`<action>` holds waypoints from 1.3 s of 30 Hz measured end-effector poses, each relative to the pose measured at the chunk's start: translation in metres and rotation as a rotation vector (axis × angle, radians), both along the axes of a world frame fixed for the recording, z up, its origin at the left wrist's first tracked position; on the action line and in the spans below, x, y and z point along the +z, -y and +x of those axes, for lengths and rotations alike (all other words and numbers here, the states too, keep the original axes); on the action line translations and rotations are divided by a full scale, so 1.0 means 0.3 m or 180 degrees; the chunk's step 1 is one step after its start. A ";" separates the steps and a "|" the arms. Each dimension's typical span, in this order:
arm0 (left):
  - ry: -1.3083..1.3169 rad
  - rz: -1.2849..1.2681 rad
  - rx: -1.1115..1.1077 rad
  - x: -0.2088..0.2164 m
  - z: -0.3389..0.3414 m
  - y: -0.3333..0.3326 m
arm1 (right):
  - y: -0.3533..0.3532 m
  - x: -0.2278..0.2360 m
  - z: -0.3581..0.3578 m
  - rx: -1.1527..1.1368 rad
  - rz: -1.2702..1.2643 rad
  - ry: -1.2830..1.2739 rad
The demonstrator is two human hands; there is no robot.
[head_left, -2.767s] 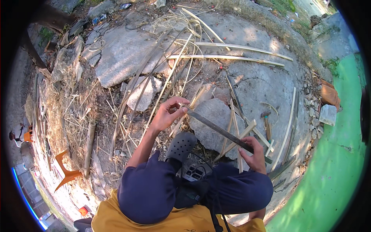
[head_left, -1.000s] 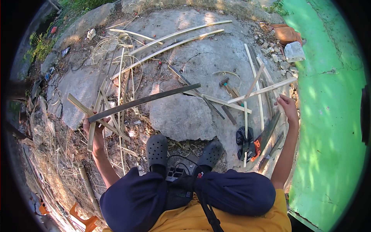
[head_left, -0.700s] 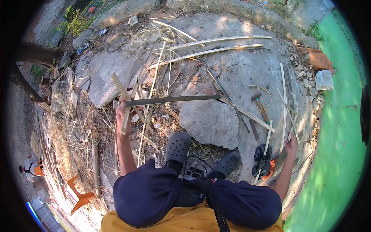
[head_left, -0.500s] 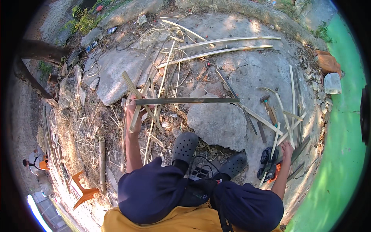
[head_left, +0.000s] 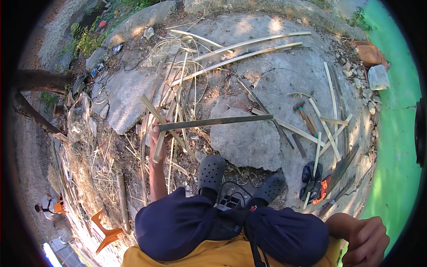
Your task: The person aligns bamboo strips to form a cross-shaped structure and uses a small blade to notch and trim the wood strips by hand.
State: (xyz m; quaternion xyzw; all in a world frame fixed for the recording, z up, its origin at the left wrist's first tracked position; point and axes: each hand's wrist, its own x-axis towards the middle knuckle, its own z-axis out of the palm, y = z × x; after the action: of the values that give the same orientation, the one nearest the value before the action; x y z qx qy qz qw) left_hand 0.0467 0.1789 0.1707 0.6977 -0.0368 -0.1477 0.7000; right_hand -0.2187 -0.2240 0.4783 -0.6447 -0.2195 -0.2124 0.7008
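My left hand [head_left: 161,131] is closed around crossed bamboo strips in front of my left knee. A long dark strip [head_left: 218,121] reaches from it to the right, over a broken concrete slab. Shorter pale strips [head_left: 152,108] cross it at a slant near my fingers. My right hand [head_left: 368,242] is raised close by at the lower right, fingers curled in. Whether anything is inside those fingers, I cannot make out. On the ground ahead of it lie loose pale strips [head_left: 324,129], a hammer [head_left: 306,119] and a black plastic bag [head_left: 308,180] beside an orange-handled tool [head_left: 322,190].
Long pale strips [head_left: 249,46] and a tangle of thin shavings [head_left: 171,49] lie farther ahead. A concrete slab [head_left: 244,140] stands before my grey clogs [head_left: 211,171]. Orange chair legs [head_left: 106,231] are at the lower left. Green ground [head_left: 393,147] borders the right side.
My right hand has drawn back from the pale strips at the right to near my body. A strip bowed there before now lies straight. My left hand keeps its grip.
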 end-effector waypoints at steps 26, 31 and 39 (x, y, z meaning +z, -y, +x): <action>0.0097 0.0072 -0.0200 -0.051 0.034 0.068 | -0.117 0.089 -0.038 -0.0624 -0.1150 -0.1230; -0.0005 -0.0011 -0.0279 -0.046 0.036 0.124 | -0.078 0.135 0.019 -0.0328 -0.1413 -0.1272; 0.0122 0.0201 -0.0323 -0.055 0.019 0.141 | -0.071 0.066 -0.029 -0.0713 -0.1324 -0.0600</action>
State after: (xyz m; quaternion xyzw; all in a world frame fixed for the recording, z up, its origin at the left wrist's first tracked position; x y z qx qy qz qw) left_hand 0.0525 0.1365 0.1542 0.7194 -0.0808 -0.1707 0.6685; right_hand -0.2275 -0.2028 0.4982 -0.8123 -0.1194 -0.1779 0.5425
